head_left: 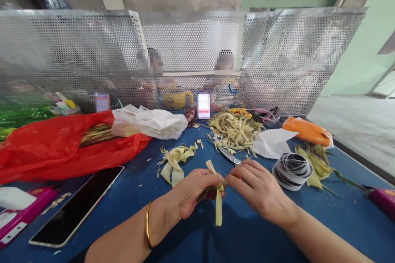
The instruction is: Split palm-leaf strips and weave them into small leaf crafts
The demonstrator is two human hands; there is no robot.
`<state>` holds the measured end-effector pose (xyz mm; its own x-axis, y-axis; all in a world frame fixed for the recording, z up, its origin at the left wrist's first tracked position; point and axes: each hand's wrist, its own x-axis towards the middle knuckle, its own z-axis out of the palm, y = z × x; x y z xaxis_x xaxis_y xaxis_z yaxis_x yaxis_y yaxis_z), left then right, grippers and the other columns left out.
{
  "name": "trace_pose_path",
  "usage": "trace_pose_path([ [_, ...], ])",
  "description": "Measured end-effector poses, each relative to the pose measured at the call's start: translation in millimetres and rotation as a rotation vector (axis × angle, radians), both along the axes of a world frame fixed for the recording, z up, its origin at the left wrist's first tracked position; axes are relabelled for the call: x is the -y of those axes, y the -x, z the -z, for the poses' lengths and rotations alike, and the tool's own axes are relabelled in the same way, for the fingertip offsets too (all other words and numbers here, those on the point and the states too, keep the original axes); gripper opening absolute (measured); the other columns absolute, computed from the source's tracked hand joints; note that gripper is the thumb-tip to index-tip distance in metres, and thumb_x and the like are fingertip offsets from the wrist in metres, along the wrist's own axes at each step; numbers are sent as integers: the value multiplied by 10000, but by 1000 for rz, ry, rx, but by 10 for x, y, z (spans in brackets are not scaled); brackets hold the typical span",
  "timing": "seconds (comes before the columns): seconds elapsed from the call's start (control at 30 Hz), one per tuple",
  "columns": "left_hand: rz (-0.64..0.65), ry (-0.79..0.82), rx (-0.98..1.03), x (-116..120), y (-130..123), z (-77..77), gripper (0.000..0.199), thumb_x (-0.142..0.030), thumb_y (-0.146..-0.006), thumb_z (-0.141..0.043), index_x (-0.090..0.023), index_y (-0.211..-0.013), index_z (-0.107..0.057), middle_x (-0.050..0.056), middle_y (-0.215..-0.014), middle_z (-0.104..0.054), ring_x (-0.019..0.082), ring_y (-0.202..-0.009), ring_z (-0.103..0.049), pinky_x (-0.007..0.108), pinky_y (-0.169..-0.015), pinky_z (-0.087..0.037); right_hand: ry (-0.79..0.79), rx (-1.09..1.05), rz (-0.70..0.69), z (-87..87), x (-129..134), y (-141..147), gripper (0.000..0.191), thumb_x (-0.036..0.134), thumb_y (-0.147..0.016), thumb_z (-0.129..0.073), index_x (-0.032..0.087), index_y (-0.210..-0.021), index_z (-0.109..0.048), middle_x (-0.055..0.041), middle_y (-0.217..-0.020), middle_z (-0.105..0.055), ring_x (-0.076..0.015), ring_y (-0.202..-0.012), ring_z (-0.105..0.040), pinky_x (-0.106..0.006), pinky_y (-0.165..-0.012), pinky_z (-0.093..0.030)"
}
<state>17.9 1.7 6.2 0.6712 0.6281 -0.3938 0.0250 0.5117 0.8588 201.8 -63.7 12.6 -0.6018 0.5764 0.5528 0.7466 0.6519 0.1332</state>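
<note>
Pale leaf strip (219, 209) hangs from the left hand, near the middle of the blue table (123, 218)'s near side, its upper end poking up above the thumb.

At the far left, a white object (15, 198) lies on a magenta item (40, 201). Above them a red plastic bag (46, 144) spreads open around dry leaf strips (98, 133), with a white plastic bag (151, 121) touching its right side. Below the red bag lies a large black-screened phone (78, 205). Further right, loose pale leaf pieces (174, 162) sit just beyond the left hand (197, 189), whose thumb and fingers are pinched together on the strip; a gold bangle (148, 224) rings that wrist.

Behind, a small lit phone (203, 104) stands upright before a perforated metal screen (191, 33), left of a heap of leaf scraps (236, 129). Open scissors (229, 156) reach from the heap's near edge to the right hand (259, 187). That hand's fingers are drawn together close by the strip; what they grip cannot be told.

At the right are a white sheet (273, 143), a black-and-white roll (293, 171) and an orange bag (307, 130).
</note>
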Motion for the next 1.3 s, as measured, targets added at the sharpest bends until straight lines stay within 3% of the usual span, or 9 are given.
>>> trace_pose_path([
  [0.13, 34, -280, -6, -24, 10, -11, 202, -316, -674, -712, -129, -745, -680, 27, -678, -650, 154, -675, -601, 267, -705, -469, 228, -227, 130, 31, -14, 61, 303, 187, -963, -354, 177, -768, -586, -38, -720, -552, -161, -674, -479, -303, -658, -363],
  [0.3, 21, -813, -180, 46, 21, -21, 156, -297, -769, -611, -168, -793, -697, 39, -748, -691, 175, -725, -616, 258, -690, -453, 1108, -1081, 223, 99, -21, 184, 271, 300, -853, -479, 193, -606, -451, 43, -537, -398, -105, -498, -385, -233, -494, -308],
  [0.37, -42, -969, -262, 82, 14, -15, 144, -258, -773, -580, -180, -754, -700, 32, -738, -689, 168, -716, -611, 254, -693, -437, 1284, -1255, 208, 112, -19, 214, 277, 318, -824, -488, 196, -583, -427, 55, -511, -362, -93, -458, -358, -230, -481, -308],
  [0.43, -76, -951, -274, 91, 2, -4, 125, -239, -752, -581, -182, -721, -688, 21, -693, -671, 159, -678, -599, 251, -667, -429, 1235, -1189, 227, 107, -13, 221, 297, 345, -839, -492, 195, -588, -444, 45, -522, -398, -101, -475, -394, -237, -503, -333],
  [0.63, -122, -323, -55, 23, -28, 2, 71, -224, -654, -636, -154, -655, -631, -5, -594, -608, 130, -593, -560, 247, -634, -451, 386, -433, 154, 46, 12, 151, 172, 225, -934, -464, 189, -1039, -595, -73, -891, -658, -195, -809, -583, -317, -734, -424],
  [0.73, -95, -187, 19, 12, -16, -11, 115, -245, -639, -690, -142, -676, -655, -6, -619, -615, 123, -611, -564, 248, -656, -455, 246, -346, 80, 59, 5, 116, 162, 202, -964, -453, 183, -1006, -608, -66, -851, -672, -180, -790, -596, -306, -742, -431],
  [1.07, 60, -167, -22, -27, 24, 20, 266, -359, -646, -771, -114, -736, -722, 53, -701, -682, 147, -668, -601, 260, -673, -457, 349, -504, 182, 104, 3, 138, 179, 170, -930, -445, 191, -787, -550, -30, -749, -620, -148, -688, -551, -260, -629, -401],
  [1.17, 41, -231, -73, -14, 1, 47, 246, -366, -672, -732, -122, -695, -711, 39, -666, -662, 135, -619, -565, 249, -625, -440, 493, -617, 253, 98, 4, 162, 150, 188, -883, -487, 197, -744, -542, -3, -687, -592, -138, -634, -529, -252, -585, -381],
  [1.3, -8, -577, -225, 41, -20, 89, 239, -373, -715, -658, -141, -704, -718, 22, -628, -648, 140, -592, -538, 235, -577, -401, 910, -992, 340, 117, -22, 182, 144, 283, -803, -558, 190, -693, -559, 26, -575, -554, -121, -527, -515, -244, -521, -395],
])
